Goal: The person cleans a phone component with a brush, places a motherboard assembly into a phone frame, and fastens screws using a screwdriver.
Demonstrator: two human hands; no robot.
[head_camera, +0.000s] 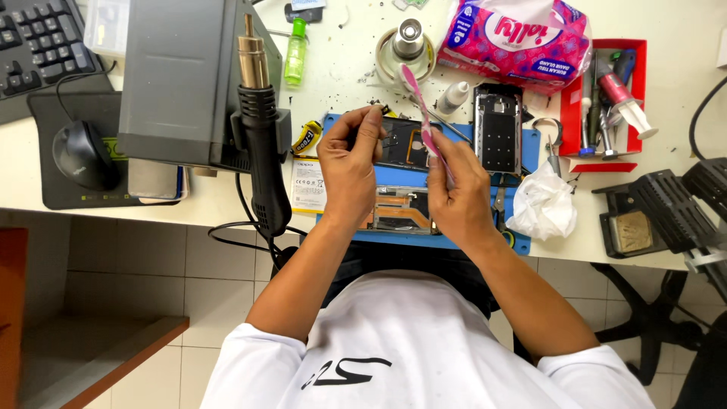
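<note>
My left hand [350,170] pinches the top edge of a dark phone part [401,144] that lies on a blue work mat [522,151]. A pink and white toothbrush [419,102] is gripped in my right hand [458,197], its head pointing away from me, above the phone part. Below the hands lies an opened phone body [397,210] with metal and copper-coloured insides. A second phone frame [497,129] stands on the mat to the right.
A hot-air handle [261,129] hangs on a grey station [182,76] at left. A small green bottle [295,49], a round stand [407,47], a pink tissue pack [519,38], a red tool tray [606,98], crumpled tissue [541,204], and a mouse [79,155] surround the mat.
</note>
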